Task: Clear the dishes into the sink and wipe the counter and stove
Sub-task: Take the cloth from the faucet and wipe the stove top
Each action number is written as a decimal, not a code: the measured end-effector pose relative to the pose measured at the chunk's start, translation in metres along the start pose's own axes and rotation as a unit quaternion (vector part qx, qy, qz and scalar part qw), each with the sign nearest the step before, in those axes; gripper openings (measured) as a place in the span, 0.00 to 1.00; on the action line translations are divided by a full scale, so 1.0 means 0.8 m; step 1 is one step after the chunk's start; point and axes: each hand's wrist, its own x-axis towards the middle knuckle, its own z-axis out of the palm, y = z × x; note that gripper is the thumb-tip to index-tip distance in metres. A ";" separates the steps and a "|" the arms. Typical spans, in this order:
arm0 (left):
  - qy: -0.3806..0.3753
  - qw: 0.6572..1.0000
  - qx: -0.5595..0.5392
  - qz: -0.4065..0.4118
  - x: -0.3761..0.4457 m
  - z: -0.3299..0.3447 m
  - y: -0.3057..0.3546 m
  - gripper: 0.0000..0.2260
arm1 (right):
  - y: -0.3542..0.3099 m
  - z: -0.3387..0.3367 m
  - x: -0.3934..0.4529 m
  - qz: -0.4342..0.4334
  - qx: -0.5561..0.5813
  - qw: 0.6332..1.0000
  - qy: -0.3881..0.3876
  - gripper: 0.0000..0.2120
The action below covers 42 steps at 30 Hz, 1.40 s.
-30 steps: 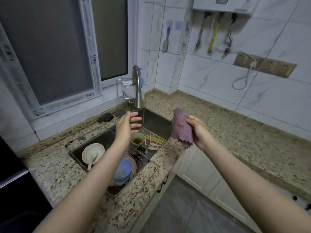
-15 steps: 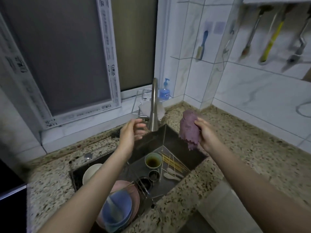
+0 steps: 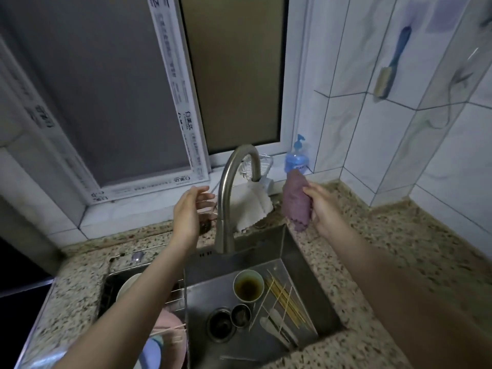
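Your right hand (image 3: pixel 323 209) grips the purple cloth (image 3: pixel 296 202) right of the faucet (image 3: pixel 226 206) for wetting; your left hand (image 3: pixel 187 209), fingers loosely spread, nears its base.

Our left forearm (image 3: pixel 149 294) covers most of the white bowl (image 3: pixel 127 287) and part of the pink plate (image 3: pixel 170 328) in the sink's left basin, and the blue dish (image 3: pixel 150 354) below them runs off the bottom edge. The fingers of our left hand (image 3: pixel 187 213) are smeared with blur beside the faucet (image 3: pixel 226 209), so we cannot tell whether they touch it, while the faucet neck hides part of the white cloth (image 3: pixel 251 206). Our right hand (image 3: pixel 323 209) covers one side of the purple rag (image 3: pixel 295 201), the rag hides the foot of the soap bottle (image 3: pixel 295 158), and the print on the window frame (image 3: pixel 190 123) is too small for us to read.
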 end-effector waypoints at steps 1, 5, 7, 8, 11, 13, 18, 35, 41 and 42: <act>0.011 1.000 -0.001 0.003 0.004 0.003 0.000 0.15 | -0.004 0.002 0.009 0.001 0.007 1.000 -0.005 0.11; 0.051 0.999 -0.009 0.008 0.025 0.016 0.005 0.14 | -0.021 0.020 0.039 0.029 0.055 0.998 -0.032 0.07; 0.057 0.998 -0.009 0.008 0.038 0.019 0.008 0.13 | -0.026 0.031 0.054 0.034 0.071 0.996 -0.041 0.07; 0.057 0.998 -0.010 0.009 0.042 0.019 0.010 0.13 | -0.028 0.035 0.059 0.036 0.075 0.996 -0.042 0.09; 0.048 0.999 -0.004 0.016 0.057 0.024 0.013 0.13 | -0.034 0.041 0.077 0.042 0.085 0.995 -0.039 0.08; 0.039 0.999 -0.002 0.015 0.067 0.026 0.012 0.13 | -0.039 0.043 0.086 0.043 0.093 0.994 -0.038 0.12; 0.024 1.000 -0.001 0.009 0.105 0.035 0.005 0.16 | -0.051 0.053 0.113 0.021 0.048 0.998 -0.047 0.17; 0.035 0.998 -0.033 -0.037 0.189 0.018 -0.043 0.16 | -0.030 0.138 0.261 -0.092 -0.191 0.977 0.020 0.13; 0.041 0.997 -0.047 -0.048 0.203 0.006 -0.052 0.17 | 0.008 0.153 0.279 -0.087 -0.346 0.930 -0.090 0.09; 0.043 0.997 -0.045 -0.050 0.204 0.005 -0.054 0.17 | 0.014 0.150 0.280 -0.095 -0.360 0.923 -0.097 0.08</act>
